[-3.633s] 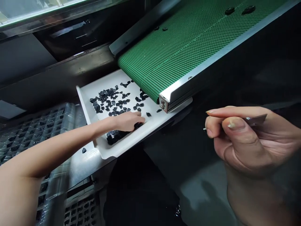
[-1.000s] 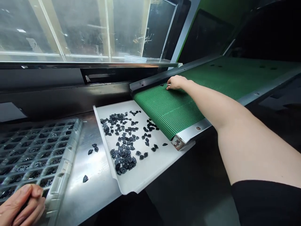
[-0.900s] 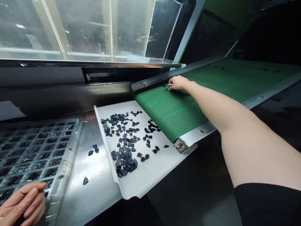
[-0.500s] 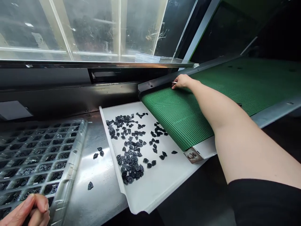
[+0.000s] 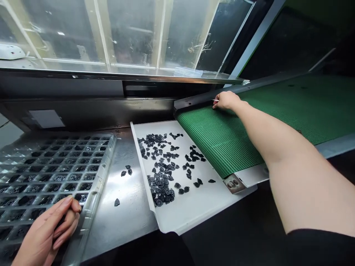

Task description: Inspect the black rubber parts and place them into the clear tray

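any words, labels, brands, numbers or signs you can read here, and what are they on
None: no text can be read.
Pale rectangle on the metal panel: no legible marks.
White object at upper left: dark specks, too small to read.
Black parts: too small to tell.

Loose parts (image 5: 163, 188) in a tray (image 5: 194, 210) between compartmented tray (image 5: 91, 207) and conveyor belt (image 5: 219, 140).
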{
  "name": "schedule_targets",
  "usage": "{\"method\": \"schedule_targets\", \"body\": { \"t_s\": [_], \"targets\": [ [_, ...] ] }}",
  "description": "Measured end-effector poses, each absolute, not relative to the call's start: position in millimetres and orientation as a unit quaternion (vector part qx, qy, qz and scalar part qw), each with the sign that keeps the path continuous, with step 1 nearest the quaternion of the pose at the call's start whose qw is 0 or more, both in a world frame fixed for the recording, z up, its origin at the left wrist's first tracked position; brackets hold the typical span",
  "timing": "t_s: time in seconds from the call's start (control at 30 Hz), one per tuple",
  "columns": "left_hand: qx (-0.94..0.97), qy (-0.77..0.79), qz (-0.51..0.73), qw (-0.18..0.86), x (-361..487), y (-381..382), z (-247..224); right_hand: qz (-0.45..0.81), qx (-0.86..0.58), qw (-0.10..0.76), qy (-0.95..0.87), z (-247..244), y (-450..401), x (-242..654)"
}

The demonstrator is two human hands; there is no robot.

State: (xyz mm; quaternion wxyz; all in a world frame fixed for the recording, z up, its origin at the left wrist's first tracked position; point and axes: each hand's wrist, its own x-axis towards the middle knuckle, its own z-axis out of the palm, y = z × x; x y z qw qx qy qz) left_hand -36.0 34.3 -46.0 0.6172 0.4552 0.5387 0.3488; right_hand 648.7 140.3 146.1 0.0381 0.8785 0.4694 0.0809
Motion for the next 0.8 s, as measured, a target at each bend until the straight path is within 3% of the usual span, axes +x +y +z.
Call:
{"method": "schedule_targets", "body": {
  "t_s": [0.3,0.43,0.5,0.63,0.8],
  "targets": [
    [0.467,0.492,0.376,0.631,-13,32,-31,0.062,0.652,-0.071,0.752,138,81,452],
    [0.495,0.431,0.353,0.667,8,35,-6,0.030,0.370,-0.211,0.904,112,26,364],
    [0.516,0.385,0.345,0.683,24,33,10,0.011,0.302,-0.261,0.917,99,10,336],
    [0.550,0.303,0.331,0.704,59,25,28,-0.007,0.285,-0.336,0.898,71,0,314],
    [0.551,0.286,0.307,0.721,89,19,23,0.018,0.288,-0.347,0.892,47,-5,324]
  ]
}}
